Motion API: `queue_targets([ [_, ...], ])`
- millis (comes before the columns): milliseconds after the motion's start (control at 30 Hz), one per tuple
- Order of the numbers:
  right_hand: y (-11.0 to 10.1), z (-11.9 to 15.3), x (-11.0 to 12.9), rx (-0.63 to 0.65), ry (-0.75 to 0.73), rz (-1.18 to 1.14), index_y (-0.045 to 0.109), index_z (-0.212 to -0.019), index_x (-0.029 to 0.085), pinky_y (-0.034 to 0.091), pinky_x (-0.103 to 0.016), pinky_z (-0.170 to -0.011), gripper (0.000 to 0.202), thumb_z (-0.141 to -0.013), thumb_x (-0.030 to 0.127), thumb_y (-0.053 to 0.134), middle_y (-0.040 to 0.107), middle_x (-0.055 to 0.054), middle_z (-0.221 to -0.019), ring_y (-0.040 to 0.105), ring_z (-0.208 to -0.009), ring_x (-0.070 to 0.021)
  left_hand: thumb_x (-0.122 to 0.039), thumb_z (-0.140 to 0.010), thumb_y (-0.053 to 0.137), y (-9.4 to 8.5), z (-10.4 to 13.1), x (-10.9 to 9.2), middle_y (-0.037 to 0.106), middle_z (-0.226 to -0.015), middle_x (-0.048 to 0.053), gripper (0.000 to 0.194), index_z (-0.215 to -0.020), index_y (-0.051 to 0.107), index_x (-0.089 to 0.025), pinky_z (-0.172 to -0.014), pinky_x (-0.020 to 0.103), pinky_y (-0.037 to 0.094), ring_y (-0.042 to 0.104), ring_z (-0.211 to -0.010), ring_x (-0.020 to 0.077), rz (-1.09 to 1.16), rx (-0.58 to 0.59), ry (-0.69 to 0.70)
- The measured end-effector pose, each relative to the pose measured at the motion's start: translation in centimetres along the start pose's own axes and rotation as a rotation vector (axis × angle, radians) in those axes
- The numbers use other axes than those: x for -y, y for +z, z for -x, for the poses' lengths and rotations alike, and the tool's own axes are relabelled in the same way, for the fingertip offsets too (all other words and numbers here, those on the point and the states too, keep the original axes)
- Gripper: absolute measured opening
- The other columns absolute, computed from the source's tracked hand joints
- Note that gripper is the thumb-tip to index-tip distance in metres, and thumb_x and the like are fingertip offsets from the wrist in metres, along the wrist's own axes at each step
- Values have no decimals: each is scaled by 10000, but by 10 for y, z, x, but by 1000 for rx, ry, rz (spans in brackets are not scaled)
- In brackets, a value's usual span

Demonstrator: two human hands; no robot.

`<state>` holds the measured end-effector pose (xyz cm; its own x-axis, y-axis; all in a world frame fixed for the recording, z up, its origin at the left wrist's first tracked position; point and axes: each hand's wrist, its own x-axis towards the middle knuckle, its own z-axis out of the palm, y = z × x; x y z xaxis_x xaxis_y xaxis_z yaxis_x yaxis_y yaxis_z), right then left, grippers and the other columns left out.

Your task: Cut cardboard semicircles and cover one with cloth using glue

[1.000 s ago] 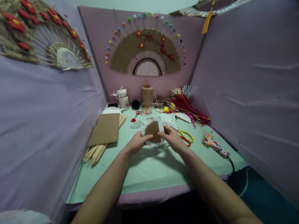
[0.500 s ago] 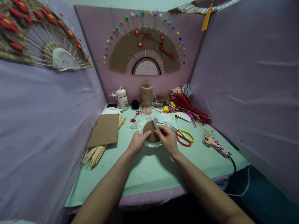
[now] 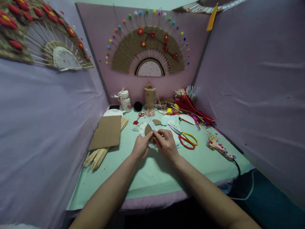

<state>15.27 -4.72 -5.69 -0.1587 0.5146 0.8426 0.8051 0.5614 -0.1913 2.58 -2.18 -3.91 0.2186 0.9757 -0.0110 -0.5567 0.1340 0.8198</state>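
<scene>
Near the middle of the table, a brown cardboard piece (image 3: pixel 148 129) with pale fabric (image 3: pixel 142 129) around it is held between both hands. My left hand (image 3: pixel 141 145) grips its left side, thumb on top. My right hand (image 3: pixel 166 142) pinches a fabric edge folded over the cardboard, its fingertips close to my left thumb. Part of the cardboard is hidden by fabric and fingers. Just right of my right hand lie open scissors (image 3: pixel 188 140) with red and yellow handles. Behind the hands sits a small brown cardboard piece (image 3: pixel 156 122).
Left on the table (image 3: pixel 154 186) are a cardboard sheet (image 3: pixel 106 132) and wooden sticks (image 3: pixel 99 159). A glue gun (image 3: pixel 220 149) with a cord lies right. A bottle (image 3: pixel 125 101), twine spool (image 3: pixel 150 95), clear cup (image 3: pixel 149 110) and red stems (image 3: pixel 190 106) stand or lie behind.
The fabric edge has been folded further over the cardboard, covering its right part. My right hand has moved slightly left, and the small cardboard piece behind shows more.
</scene>
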Motion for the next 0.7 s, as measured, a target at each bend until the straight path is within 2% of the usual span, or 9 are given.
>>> queue_targets([
  [133, 4, 7, 8, 86, -55, 75, 544, -1340, 167, 446, -442, -964, 430, -916, 240, 538, 610, -134, -1256, 482, -1121, -282, -330, -641, 823, -4, -4, -2, 730, -981, 86, 457, -1023, 668, -133, -902, 315, 474, 664, -988, 213, 62, -64, 8],
  [233, 8, 13, 14, 117, -95, 103, 548, -1330, 176, 401, -450, -1000, 428, -914, 272, 554, 609, -99, -1305, 478, -1173, -283, -301, -615, 842, -7, -6, -3, 729, -923, 75, 437, -975, 669, -123, -859, 276, 485, 677, -912, 186, 82, -123, -2],
  [367, 9, 18, 22, 137, -148, 50, 609, -1225, 209, 306, -435, -1075, 317, -914, 230, 551, 660, -64, -1243, 516, -1197, -228, -251, -563, 856, -8, -7, -4, 713, -797, 47, 406, -895, 665, -120, -728, 247, 499, 675, -751, 161, 66, -184, -68],
  [500, 0, 16, 24, 104, -173, -148, 658, -1031, 243, 288, -451, -1070, 196, -885, 166, 552, 735, -21, -1044, 621, -1041, -182, -225, -553, 839, -7, -9, -6, 704, -750, 27, 389, -881, 655, -123, -688, 253, 495, 653, -679, 149, 48, -202, -48],
  [567, -6, 13, 20, 31, -71, -240, 654, -992, 248, 321, -471, -1039, 186, -862, 156, 558, 732, -24, -1008, 637, -999, -193, -234, -571, 822, -7, -9, -9, 712, -778, 39, 404, -918, 650, -121, -715, 275, 501, 656, -706, 163, 30, -159, -58],
  [633, -12, 9, 12, -77, 125, -318, 647, -966, 239, 389, -471, -982, 157, -863, 179, 545, 708, -54, -1019, 631, -997, -214, -250, -584, 811, -9, -7, -15, 713, -797, 53, 418, -942, 643, -117, -737, 295, 504, 656, -728, 177, -39, -77, -103],
  [700, -17, 8, 0, -174, 350, -394, 640, -925, 222, 453, -448, -912, 122, -880, 230, 527, 677, -83, -1005, 619, -986, -226, -272, -596, 805, -13, -3, -23, 705, -809, 52, 427, -960, 638, -125, -727, 296, 500, 647, -727, 177, -188, 64, -176],
])
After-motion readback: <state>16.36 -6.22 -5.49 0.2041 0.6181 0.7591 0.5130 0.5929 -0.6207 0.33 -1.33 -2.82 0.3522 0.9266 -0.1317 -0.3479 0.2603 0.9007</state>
